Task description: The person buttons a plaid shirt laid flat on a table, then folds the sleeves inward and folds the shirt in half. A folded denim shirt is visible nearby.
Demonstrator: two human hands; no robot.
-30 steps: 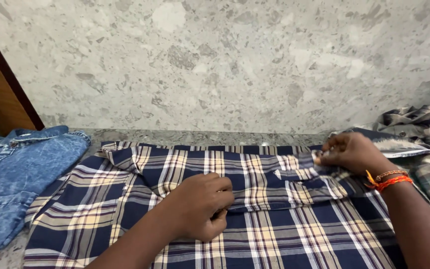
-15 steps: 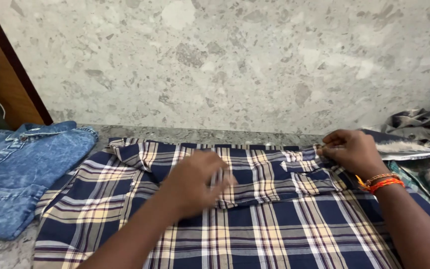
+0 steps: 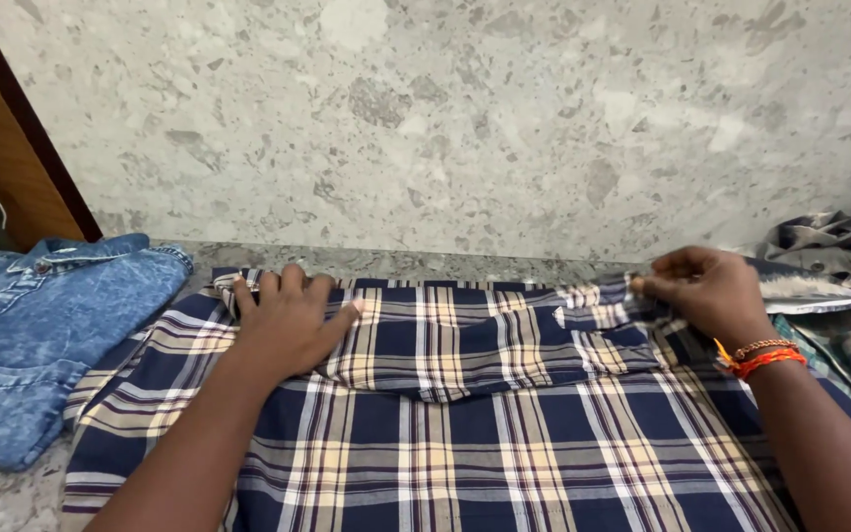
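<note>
Speckled stone table (image 3: pixel 366 261) carries plaid shirt (image 3: pixel 465 414). Left hand (image 3: pixel 288 320), 10 o'clock, presses flat, steadying fabric; right hand (image 3: pixel 706 291), 2 o'clock, grip pinching folded sleeve (image 3: pixel 504 345) taut. Denim shirt (image 3: pixel 41 325) at 9.

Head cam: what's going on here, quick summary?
A person is working on a navy and cream plaid shirt spread flat on a speckled stone counter. The left hand lies flat, pressing the fabric near the shirt's left end. The right hand pinches the far edge of a folded-over section. A denim shirt lies at the left, more plaid clothing at the right.
</note>
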